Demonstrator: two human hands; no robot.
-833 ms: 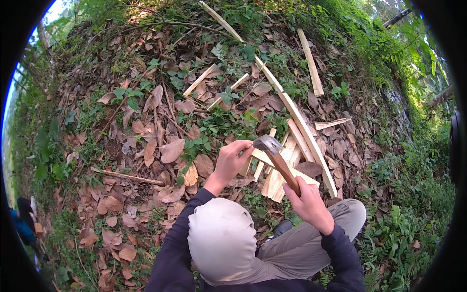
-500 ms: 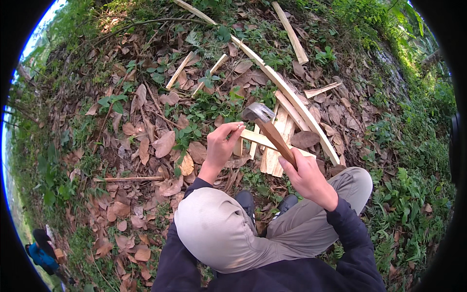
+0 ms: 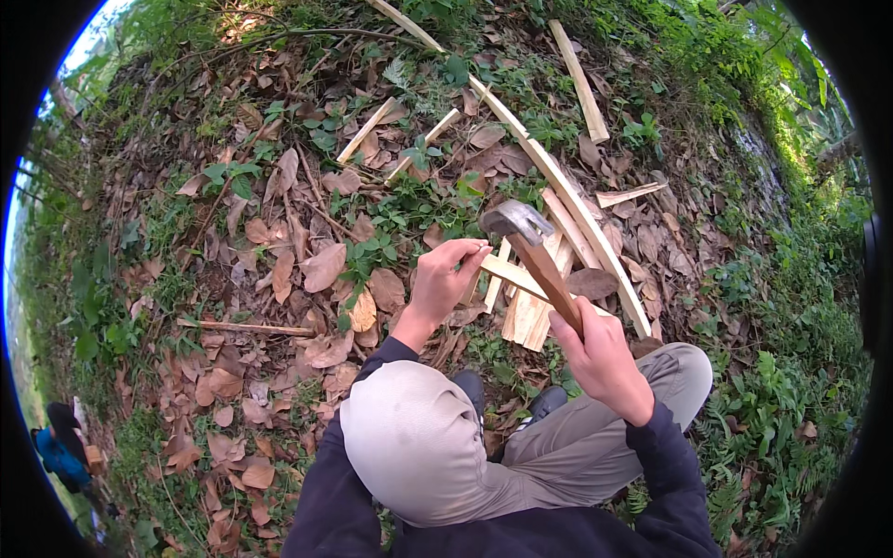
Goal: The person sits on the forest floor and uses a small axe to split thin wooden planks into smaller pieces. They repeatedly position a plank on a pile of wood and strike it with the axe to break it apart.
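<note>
Head view, right hand gripping wooden-handled hammer, grey curved head

Right hand gripping a hammer at frame centre; left hand pinching a split wood strip beneath its head.

The ground was bare earth under brown dry leaves with green weeds between. Pale split wooden slats lay piled near the middle; a long curved strip ran far-left to near-right (other short slats lay scattered farther off).
</note>
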